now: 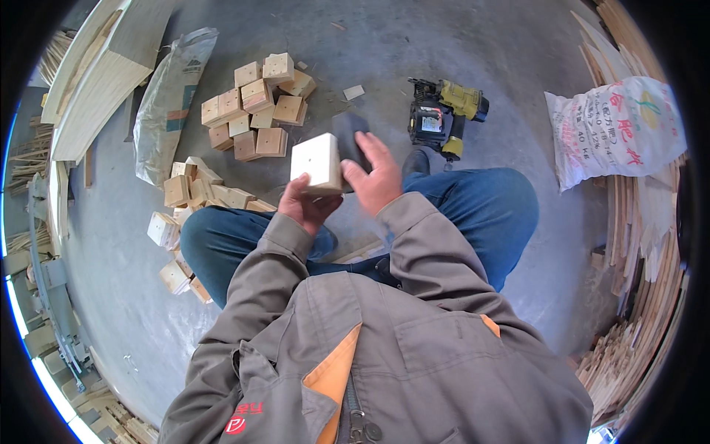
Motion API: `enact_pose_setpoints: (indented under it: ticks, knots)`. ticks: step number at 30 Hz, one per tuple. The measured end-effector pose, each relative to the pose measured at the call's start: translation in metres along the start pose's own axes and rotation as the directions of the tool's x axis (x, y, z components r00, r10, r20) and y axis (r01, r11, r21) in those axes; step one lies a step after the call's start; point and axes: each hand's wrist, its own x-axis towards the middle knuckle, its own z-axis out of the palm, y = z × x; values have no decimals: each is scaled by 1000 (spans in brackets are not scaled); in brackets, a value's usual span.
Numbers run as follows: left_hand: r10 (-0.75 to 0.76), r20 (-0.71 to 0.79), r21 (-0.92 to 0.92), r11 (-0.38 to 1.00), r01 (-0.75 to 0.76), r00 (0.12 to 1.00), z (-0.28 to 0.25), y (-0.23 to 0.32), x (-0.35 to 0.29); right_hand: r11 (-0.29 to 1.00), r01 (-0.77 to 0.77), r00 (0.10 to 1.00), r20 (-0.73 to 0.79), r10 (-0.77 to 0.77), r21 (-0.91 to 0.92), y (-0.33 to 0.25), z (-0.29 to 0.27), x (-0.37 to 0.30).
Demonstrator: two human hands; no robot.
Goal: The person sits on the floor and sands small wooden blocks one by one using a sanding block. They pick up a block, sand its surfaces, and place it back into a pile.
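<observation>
- On the grey concrete floor, beyond the hands, lies a heap of small, square-faced light-brown wooden blocks; a second group of loose pale wooden blocks lies by the person's left leg, which hides some of it.
- A yellow-and-black power nailer rests beyond the right foot. A printed white sack sits at the far right on stacked wooden strips, and a crumpled translucent plastic bag lies at the left.
- Just right of the held block, a dark grey flat piece, blurred, is in the right hand, the grip narrow around it; whether it touches the block cannot be told.
- A pale, squarish wooden block is held up between the knees by the left hand, its grip closed on the near side, thumb in front.
- The block's broad face points up, tilted slightly; no long axis can be made out.
- That face looks creamy and smooth, with a small dark spot near its middle; the near side is browner.
</observation>
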Motion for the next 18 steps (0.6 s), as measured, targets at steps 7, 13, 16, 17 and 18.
enact_pose_setpoints:
  ticks: [7, 13, 16, 17, 18]
  knots:
    - [1, -13, -129, 992, -2, 1000, -7, 2, 15, 999, 37, 999, 34, -37, -6, -12, -3, -16]
    - [81, -8, -260, 962, -80, 997, -3, 21, 7, 986, 136, 981, 125, -147, 92, -36, 5, -28]
    - [7, -5, -145, 989, -7, 1000, -4, 10, 2, 995, 86, 996, 26, -87, 53, -15, 4, -7]
    - [15, 9, -55, 998, -14, 1000, 2, 5, -1, 999, 22, 1000, -15, -21, 48, -6, 1, -1]
    - [21, 25, 36, 999, -22, 999, 9, -1, -4, 998, -43, 997, -58, 46, 45, 1, -3, 2]
